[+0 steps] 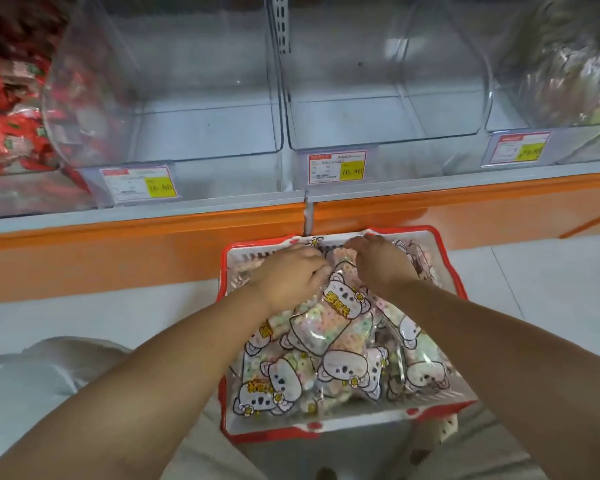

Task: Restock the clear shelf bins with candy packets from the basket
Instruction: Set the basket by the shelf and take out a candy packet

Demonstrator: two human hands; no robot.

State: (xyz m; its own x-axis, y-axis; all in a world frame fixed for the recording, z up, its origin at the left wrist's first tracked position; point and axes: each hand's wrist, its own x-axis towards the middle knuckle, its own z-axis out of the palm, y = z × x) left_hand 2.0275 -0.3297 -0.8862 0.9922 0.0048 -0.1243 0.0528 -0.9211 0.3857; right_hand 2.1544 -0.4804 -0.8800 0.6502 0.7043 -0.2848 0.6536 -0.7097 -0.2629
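A red-rimmed white basket [340, 429] sits on the floor below the shelf, full of clear candy packets [329, 327] printed with white bears and filled with pastel rings. Both of my hands reach into its far half. My left hand [288, 277] lies palm down with its fingers curled into the top of a packet. My right hand [378, 259] is also palm down, fingers bent onto the packets beside it; whether it grips one is hidden. Above, two clear shelf bins [208, 133] [385, 112] stand empty.
A bin of red-wrapped sweets [7, 109] fills the far left, and a bin with pale packets [575, 74] the far right. Price tags [336, 167] hang on the bin fronts. An orange shelf base [118, 251] runs across behind the basket. My knee [42, 368] shows at lower left.
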